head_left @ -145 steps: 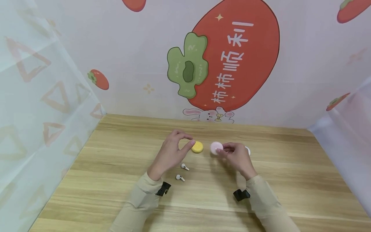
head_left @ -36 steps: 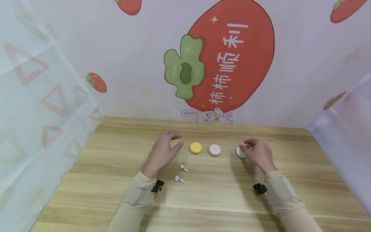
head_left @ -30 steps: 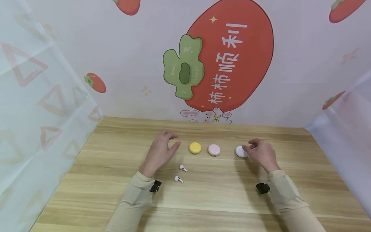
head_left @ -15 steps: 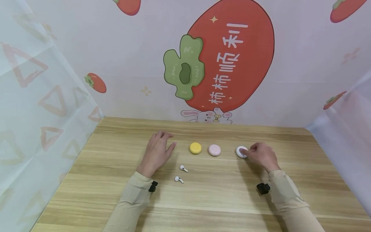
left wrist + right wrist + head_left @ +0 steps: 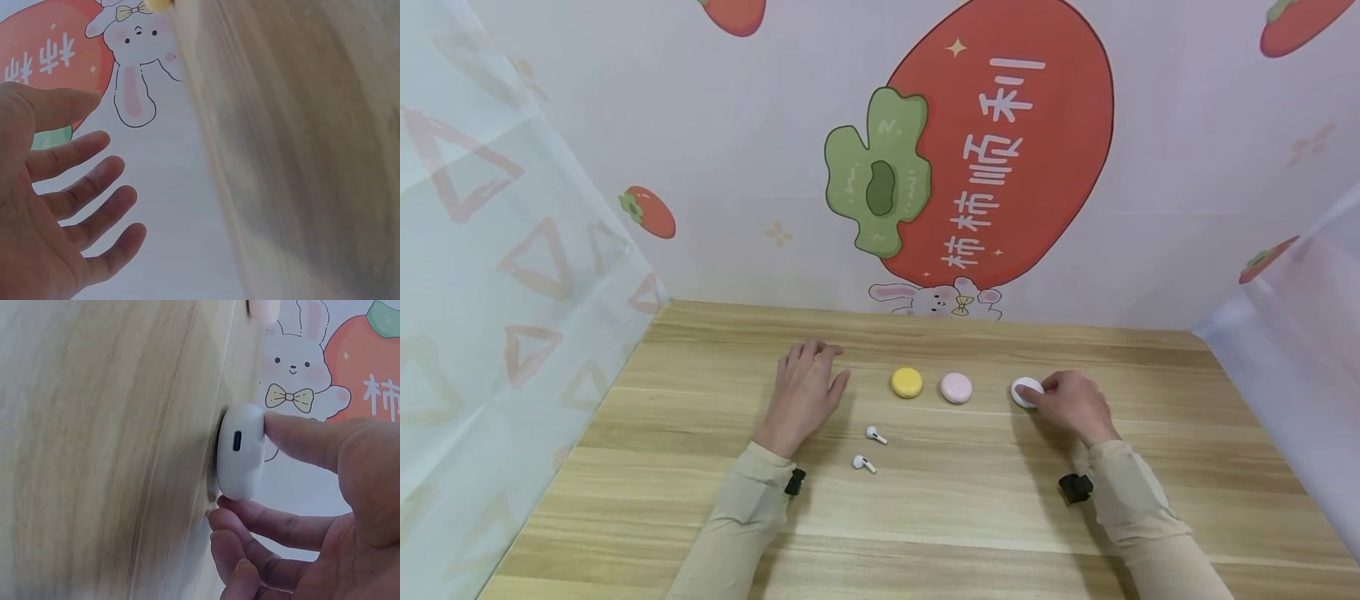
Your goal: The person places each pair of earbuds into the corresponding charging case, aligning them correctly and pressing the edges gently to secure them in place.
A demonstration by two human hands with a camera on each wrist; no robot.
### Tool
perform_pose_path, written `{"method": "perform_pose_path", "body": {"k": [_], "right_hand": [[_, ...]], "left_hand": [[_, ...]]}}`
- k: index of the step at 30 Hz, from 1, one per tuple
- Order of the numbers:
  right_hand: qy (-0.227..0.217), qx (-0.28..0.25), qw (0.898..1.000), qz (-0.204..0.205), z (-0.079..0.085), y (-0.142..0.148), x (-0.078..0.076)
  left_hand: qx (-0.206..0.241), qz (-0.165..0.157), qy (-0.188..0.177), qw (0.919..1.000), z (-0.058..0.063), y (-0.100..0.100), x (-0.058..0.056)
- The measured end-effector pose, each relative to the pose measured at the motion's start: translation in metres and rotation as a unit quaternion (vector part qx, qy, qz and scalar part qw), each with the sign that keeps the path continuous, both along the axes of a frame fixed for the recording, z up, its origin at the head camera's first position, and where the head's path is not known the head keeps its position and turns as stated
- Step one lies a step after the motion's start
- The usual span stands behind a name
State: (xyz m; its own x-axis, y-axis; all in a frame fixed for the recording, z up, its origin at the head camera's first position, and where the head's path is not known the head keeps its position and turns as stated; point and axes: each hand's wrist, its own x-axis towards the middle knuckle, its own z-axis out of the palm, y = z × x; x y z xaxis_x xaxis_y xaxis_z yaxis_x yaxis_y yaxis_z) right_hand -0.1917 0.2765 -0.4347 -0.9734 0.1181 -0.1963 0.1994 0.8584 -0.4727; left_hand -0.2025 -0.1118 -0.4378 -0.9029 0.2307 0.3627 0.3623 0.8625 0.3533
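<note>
My right hand (image 5: 1077,406) pinches a round white earbud case (image 5: 1025,390) that sits on the table at the right of the row. In the right wrist view, the thumb lies on top of this case (image 5: 242,453), fingertips curl at its lower edge, and a small charging port shows on its side. My left hand (image 5: 805,396) holds nothing, its fingers relaxed and spread, left of a glossy yellow round macaron-shaped piece (image 5: 907,382). Between the yellow piece and the white case sits a matching pink round piece (image 5: 957,387). Two white earbuds (image 5: 876,434) lie nearer to me.
The wood-grain table (image 5: 955,517) meets a printed backdrop (image 5: 737,275) behind the row of round pieces. Patterned cloth walls (image 5: 505,250) stand along the left and right sides. A black strap mount (image 5: 1076,488) sits on each wrist.
My right hand has set down the pink piece, moved right to the white case and lowered its thumb onto it. My left hand has drawn back leftward from the yellow piece.
</note>
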Motion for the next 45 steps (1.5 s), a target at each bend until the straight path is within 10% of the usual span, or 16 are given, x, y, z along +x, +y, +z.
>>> {"method": "perform_pose_path", "body": {"k": [24, 45], "right_hand": [[0.069, -0.090, 0.993, -0.030, 0.007, -0.012, 0.007], [0.236, -0.201, 0.951, 0.009, 0.034, -0.060, 0.024]], "left_hand": [[0.005, -0.004, -0.016, 0.9999, -0.001, 0.006, -0.001], [0.036, -0.054, 0.016, 0.9978, 0.027, 0.026, 0.014]]}}
